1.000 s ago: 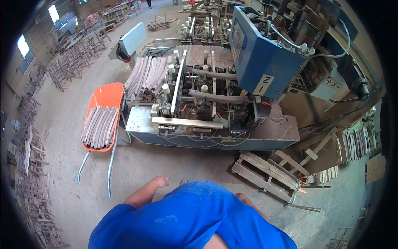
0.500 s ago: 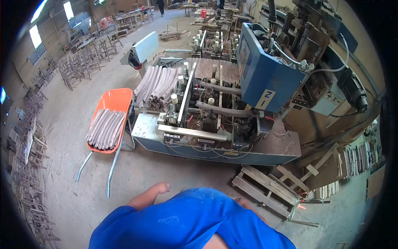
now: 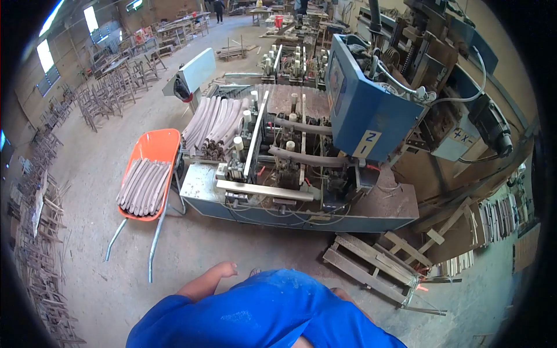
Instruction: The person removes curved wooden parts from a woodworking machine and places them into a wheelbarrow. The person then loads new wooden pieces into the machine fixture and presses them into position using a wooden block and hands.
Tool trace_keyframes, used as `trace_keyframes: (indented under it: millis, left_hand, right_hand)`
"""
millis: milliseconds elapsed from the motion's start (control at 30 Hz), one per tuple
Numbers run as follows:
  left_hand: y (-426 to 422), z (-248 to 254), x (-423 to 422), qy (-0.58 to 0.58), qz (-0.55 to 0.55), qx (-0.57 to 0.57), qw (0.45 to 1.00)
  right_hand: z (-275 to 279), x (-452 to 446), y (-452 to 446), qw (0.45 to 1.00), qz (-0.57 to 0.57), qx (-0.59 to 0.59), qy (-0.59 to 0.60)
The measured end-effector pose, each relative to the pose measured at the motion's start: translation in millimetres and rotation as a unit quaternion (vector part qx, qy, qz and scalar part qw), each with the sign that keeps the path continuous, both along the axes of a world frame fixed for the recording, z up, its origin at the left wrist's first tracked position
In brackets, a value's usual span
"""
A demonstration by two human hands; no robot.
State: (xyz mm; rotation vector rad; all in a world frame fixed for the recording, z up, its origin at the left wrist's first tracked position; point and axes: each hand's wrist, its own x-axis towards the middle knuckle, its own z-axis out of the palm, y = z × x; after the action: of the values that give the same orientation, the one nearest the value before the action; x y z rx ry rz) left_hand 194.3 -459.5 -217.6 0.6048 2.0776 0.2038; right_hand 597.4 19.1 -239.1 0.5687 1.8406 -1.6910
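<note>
My left hand point(image 3: 225, 269) hangs low in front of my blue shirt point(image 3: 249, 313), over the concrete floor. Its fingers look curled in, and I see nothing in them. On my right side only a strip of forearm point(image 3: 347, 296) shows; the shirt hides the fingers. Ahead stands a woodworking machine with a blue control box point(image 3: 371, 110). Two curved wooden pieces lie across it, the nearer curved piece point(image 3: 307, 157) close to the front rail point(image 3: 264, 190). More curved pieces point(image 3: 212, 124) are stacked on its left end. Neither hand touches the machine.
An orange wheelbarrow point(image 3: 155, 142) full of curved wooden pieces point(image 3: 145, 185) stands to the left, handles toward me. A wooden pallet point(image 3: 365, 267) lies at the right. Chair frames point(image 3: 110, 95) line the left side. A person point(image 3: 219, 10) stands far back.
The view has shifted slightly, so the wheelbarrow and machine sit a little lower and further left. My left hand has stayed low and is slightly lower in view.
</note>
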Motion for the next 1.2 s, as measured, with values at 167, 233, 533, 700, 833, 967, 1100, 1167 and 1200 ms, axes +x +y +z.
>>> trace_keyframes:
  millis: [167, 233, 533, 700, 833, 967, 1100, 1167, 1200]
  left_hand:
    - [11.7, 5.7, -6.7, -0.019, 0.001, -0.019, 1.000]
    - [12.1, 8.7, -7.6, -0.012, -0.003, -0.018, 1.000]
    - [8.8, 10.1, -4.8, -0.002, -0.017, -0.010, 1.000]
    - [5.8, 6.3, -11.0, -0.003, -0.009, -0.015, 1.000]
    - [4.4, 2.0, -8.5, -0.003, -0.012, -0.014, 1.000]
    - [8.1, 3.3, -9.4, 0.004, -0.026, -0.009, 1.000]
    - [8.7, 3.5, -9.0, -0.005, -0.034, -0.007, 0.999]
    - [7.7, -6.4, -8.6, -0.011, -0.055, 0.004, 0.998]
    - [7.4, -6.8, -6.4, -0.007, -0.055, 0.001, 0.998]
  right_hand:
    - [-53.3, -25.2, -6.0, 0.958, 0.151, 0.149, -0.191]
    - [-45.1, 0.3, 0.2, 0.998, 0.016, -0.012, 0.062]
    - [-163.0, 20.1, 10.6, 0.997, -0.056, -0.015, -0.060]
    - [-75.2, 14.9, 12.1, 0.972, 0.007, -0.123, 0.200]
    - [-38.8, 19.2, -17.8, 0.994, -0.091, -0.009, 0.058]
    - [15.0, -6.7, -31.7, 0.986, -0.068, 0.114, -0.103]
    - [-33.5, -0.6, -32.6, 0.997, -0.049, 0.043, -0.038]
    - [-56.6, 19.5, -13.9, 0.985, -0.042, -0.124, 0.110]
    - [-59.5, 22.9, -12.5, 0.981, -0.049, -0.147, 0.120]
